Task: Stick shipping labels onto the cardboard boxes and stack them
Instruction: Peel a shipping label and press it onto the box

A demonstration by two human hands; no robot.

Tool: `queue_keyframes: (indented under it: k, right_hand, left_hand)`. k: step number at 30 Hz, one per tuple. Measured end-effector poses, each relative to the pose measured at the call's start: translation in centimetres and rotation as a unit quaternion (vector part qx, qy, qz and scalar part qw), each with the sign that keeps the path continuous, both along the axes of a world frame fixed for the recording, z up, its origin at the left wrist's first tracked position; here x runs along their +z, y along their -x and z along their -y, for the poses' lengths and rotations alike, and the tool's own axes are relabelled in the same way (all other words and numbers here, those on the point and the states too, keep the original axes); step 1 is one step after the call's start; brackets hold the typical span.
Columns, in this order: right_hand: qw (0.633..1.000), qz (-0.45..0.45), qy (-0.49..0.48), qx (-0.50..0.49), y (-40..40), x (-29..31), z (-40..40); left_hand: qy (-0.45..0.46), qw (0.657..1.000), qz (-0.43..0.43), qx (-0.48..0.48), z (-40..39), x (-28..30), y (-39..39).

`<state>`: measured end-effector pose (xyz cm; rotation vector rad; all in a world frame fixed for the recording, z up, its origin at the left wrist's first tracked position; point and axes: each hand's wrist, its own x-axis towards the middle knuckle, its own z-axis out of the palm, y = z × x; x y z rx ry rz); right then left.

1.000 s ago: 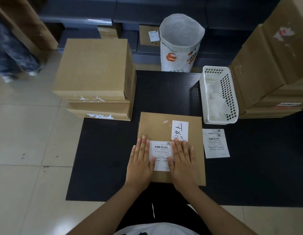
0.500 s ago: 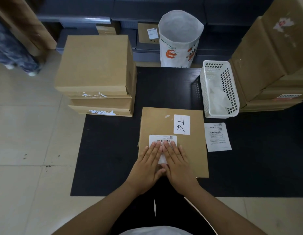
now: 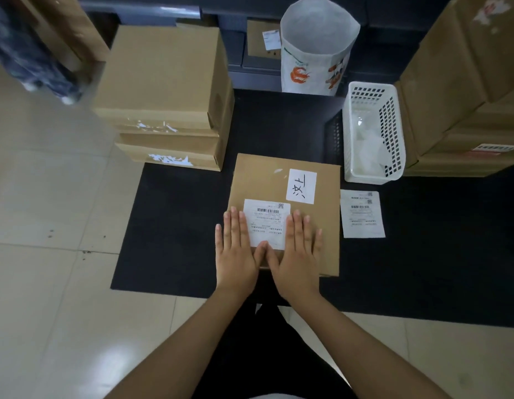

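Both hands, left (image 3: 238,251) and right (image 3: 300,251), lie flat, fingers straight, thumbs touching.

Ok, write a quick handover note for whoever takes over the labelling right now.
Left hand and right hand: both flat, fingers straight, pressing on the box either side of its label.
The box lies on the black mat. A spare label lies on the mat to its right. The stack stands at the far left.
Done: label on this box.
Left: put the box on the stack, then label the next one.

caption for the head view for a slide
Both hands press a shipping label flat onto a cardboard box.
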<state>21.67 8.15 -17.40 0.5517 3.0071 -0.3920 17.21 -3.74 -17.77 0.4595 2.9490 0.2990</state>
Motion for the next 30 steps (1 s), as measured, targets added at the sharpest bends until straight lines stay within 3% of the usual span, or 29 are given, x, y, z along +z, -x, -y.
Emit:
queue_keyframes:
  k: [3,5,7,10,14,22,30]
  right_hand:
    - [0.999,-0.015,0.038,0.012,-0.6,0.0,-0.8]
    - [0.994,-0.039,0.047,0.096,-1.7,0.2,-1.0]
    - [0.980,-0.039,0.008,0.197,-2.7,-0.1,-0.8]
    - [0.977,-0.014,-0.022,0.214,-3.0,-0.8,-0.6]
    - [0.984,0.006,-0.024,0.177,-2.9,-0.6,-0.7]
    - [0.999,0.024,-0.025,0.026,-4.0,-0.1,-0.2]
    - [0.999,0.022,-0.007,0.025,-4.2,-0.3,-0.1]
  left_hand:
    - [-0.062,0.998,0.004,-0.031,0.7,1.1,0.1]
    - [-0.077,0.988,-0.010,-0.134,1.5,1.7,-0.4]
    - [-0.062,0.971,-0.016,-0.231,2.3,1.3,-1.2]
    - [-0.019,0.967,-0.027,-0.253,3.1,0.0,-1.3]
    - [0.005,0.978,-0.021,-0.208,2.8,-0.1,-1.6]
    - [-0.022,0.999,0.031,-0.007,1.7,0.4,-3.1]
    - [-0.078,0.995,0.016,0.067,1.1,-0.1,-3.5]
